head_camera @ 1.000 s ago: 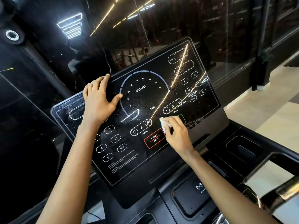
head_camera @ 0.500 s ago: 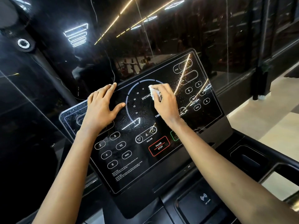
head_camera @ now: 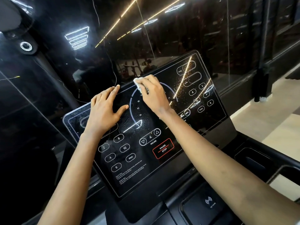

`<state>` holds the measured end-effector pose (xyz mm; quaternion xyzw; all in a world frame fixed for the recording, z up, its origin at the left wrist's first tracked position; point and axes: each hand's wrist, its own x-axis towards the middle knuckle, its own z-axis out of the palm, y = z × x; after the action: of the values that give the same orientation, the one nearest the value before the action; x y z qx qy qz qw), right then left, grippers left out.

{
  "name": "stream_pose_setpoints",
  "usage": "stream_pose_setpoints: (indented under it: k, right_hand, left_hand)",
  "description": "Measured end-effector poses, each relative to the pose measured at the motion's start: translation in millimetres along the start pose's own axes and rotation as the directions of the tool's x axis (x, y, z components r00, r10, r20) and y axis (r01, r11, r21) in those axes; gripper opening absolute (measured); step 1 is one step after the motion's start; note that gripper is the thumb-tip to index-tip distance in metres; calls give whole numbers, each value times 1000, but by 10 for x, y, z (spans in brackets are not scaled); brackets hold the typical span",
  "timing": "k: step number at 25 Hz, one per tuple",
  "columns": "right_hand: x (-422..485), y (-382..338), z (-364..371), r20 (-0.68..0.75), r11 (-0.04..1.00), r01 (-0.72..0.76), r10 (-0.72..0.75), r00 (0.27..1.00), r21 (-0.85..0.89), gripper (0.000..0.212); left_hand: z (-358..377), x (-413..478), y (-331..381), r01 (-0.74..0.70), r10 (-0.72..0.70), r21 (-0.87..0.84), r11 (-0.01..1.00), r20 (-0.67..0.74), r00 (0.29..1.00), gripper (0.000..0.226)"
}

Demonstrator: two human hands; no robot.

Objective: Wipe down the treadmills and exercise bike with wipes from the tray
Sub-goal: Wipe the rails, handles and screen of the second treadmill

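The treadmill's glossy black console panel tilts toward me, with white button outlines, a dial arc and a red PAUSE/STOP box. My right hand grips a small white wipe and presses it on the panel near its top edge, at the top of the dial arc. My left hand lies flat on the panel's upper left part, fingers straight and spread. Droplets and smears speckle the panel's right side and the area under the dial.
Dark glass stands right behind the console and reflects ceiling lights. Below the panel are a black tray with a wireless symbol and a recessed holder at the right. Pale floor shows at the far right.
My right hand has slid the wipe up the panel from beside the PAUSE/STOP box, across the dial, to the top edge. My left hand has stayed flat in the same spot.
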<state>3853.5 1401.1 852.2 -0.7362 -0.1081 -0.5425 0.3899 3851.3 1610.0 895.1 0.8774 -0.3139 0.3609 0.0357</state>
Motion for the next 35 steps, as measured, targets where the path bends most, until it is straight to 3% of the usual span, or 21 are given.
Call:
stream_pose_setpoints:
  k: [3, 7, 12, 17, 21, 24, 26, 29, 33, 35]
  right_hand:
    - [61, 58, -77, -81, 993, -119, 117, 990, -20, 22]
    - [-355, 55, -86, 52, 999, -7, 8, 999, -33, 24]
    - [-778, 469, -503, -149, 931, -364, 359, 921, -7, 20]
    - [-1428, 299, -490, 31, 982, -182, 183, 983, -51, 22]
    - [-1771, 481, -700, -66, 935, -347, 343, 937, -71, 18]
    - [-1893, 427, -754, 75, 956, -286, 291, 954, -73, 18]
    - [-1975, 480, -883, 92, 945, -322, 326, 941, -61, 19]
    - [-2177, 622, -1088, 33, 870, -484, 488, 872, -96, 15]
    - [-2507, 602, -1204, 273, 839, -477, 539, 797, -262, 15]
    - [-2511, 684, -1349, 247, 811, -496, 573, 781, -310, 12]
  left_hand:
    - [6, 15, 54, 13, -13, 4, 1000, -9, 1000, 76]
    - [96, 119, 208, 9, -10, 9, 1000, 6, 1000, 81]
    - [171, 287, 375, 1, 0, -15, 1000, 18, 1000, 84]
    - [212, 366, 480, 0, 0, -26, 1000, 12, 1000, 84]
    - [241, 373, 495, 11, -11, -16, 1000, 7, 1000, 84]
    - [290, 376, 571, 18, -17, 9, 1000, -28, 999, 83]
    - [328, 378, 648, 33, -33, 12, 999, -47, 998, 82]
    - [374, 360, 687, 53, -51, 21, 998, -72, 996, 82]
    - [437, 335, 748, 87, -86, 8, 996, -92, 992, 81]
    - [460, 314, 789, 99, -99, -4, 995, -101, 990, 81]
